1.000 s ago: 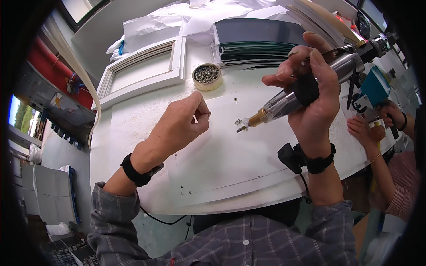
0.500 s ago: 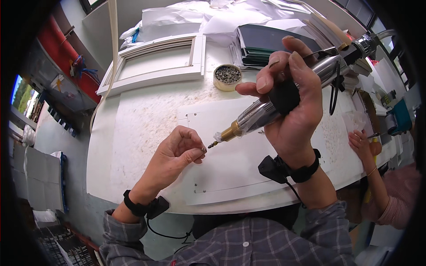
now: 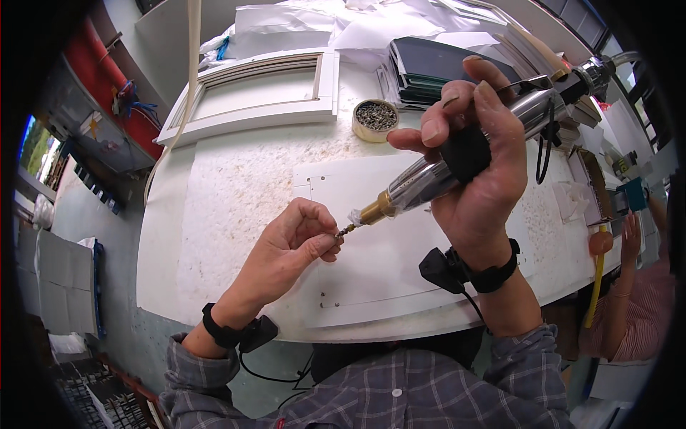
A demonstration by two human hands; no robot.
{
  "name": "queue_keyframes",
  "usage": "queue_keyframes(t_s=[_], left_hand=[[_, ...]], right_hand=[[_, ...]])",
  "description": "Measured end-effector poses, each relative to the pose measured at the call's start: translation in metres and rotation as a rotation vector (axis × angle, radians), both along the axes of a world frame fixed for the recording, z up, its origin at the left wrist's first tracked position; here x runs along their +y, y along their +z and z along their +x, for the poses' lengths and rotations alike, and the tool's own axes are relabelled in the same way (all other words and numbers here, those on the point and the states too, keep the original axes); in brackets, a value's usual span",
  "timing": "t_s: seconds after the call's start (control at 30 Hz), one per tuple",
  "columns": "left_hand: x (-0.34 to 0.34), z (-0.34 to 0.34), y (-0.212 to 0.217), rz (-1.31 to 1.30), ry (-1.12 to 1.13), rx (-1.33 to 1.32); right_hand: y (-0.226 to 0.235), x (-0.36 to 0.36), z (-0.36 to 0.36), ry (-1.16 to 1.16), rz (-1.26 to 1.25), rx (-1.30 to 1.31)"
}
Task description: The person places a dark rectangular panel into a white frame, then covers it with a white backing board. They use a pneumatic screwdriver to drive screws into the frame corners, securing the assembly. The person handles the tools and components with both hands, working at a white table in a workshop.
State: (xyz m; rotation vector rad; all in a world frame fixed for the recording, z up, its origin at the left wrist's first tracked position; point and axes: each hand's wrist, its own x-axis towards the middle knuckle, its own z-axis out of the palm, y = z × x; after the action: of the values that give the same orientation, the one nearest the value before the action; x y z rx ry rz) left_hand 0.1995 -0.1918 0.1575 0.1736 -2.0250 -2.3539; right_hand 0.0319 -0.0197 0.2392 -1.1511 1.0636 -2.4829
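Note:
My right hand [image 3: 493,179] grips a silver and brass air screwdriver [image 3: 420,184], its bit slanting down to the left. A black band wraps the tool's barrel under my fingers. With thumb and fingertips pinched, my left hand [image 3: 286,247] holds a small screw [image 3: 339,237] against the tip of the bit; the fingers mostly hide it. Both hands are above a white panel [image 3: 379,275] lying on the table. Small screws or holes dot the panel near its left corners.
A round tub [image 3: 374,136] full of small screws stands beyond the panel. Left of it lies a white frame [image 3: 250,123]; dark green folders [image 3: 446,68] are stacked behind. A pale hose [image 3: 191,79] hangs at left. Another person's hand [image 3: 631,239] is at the right edge.
My left hand has brought the screw up to the bit, closing the small gap between them. The other person's hand has lifted off the table toward the right.

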Motion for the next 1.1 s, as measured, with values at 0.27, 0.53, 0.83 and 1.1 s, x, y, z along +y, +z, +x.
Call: queue_keyframes(t_s=[0.27, 0.53, 0.83, 1.1], left_hand=[[0.000, 0.003, 0.000, 0.040, -0.009, -0.002], [-0.018, -0.008, 0.013, -0.197, 0.165, -0.095], [-0.049, -0.038, -0.018, -0.525, 0.293, 0.034], [-0.054, -0.041, -0.020, -0.499, 0.232, -0.027]], right_hand=[[0.001, -0.002, 0.000, 0.042, 0.005, 0.040], [0.020, -0.042, 0.003, 0.062, 0.098, 0.121], [0.003, -0.108, 0.001, 0.036, 0.158, 0.249], [-0.014, -0.121, -0.006, 0.015, 0.203, 0.288]])
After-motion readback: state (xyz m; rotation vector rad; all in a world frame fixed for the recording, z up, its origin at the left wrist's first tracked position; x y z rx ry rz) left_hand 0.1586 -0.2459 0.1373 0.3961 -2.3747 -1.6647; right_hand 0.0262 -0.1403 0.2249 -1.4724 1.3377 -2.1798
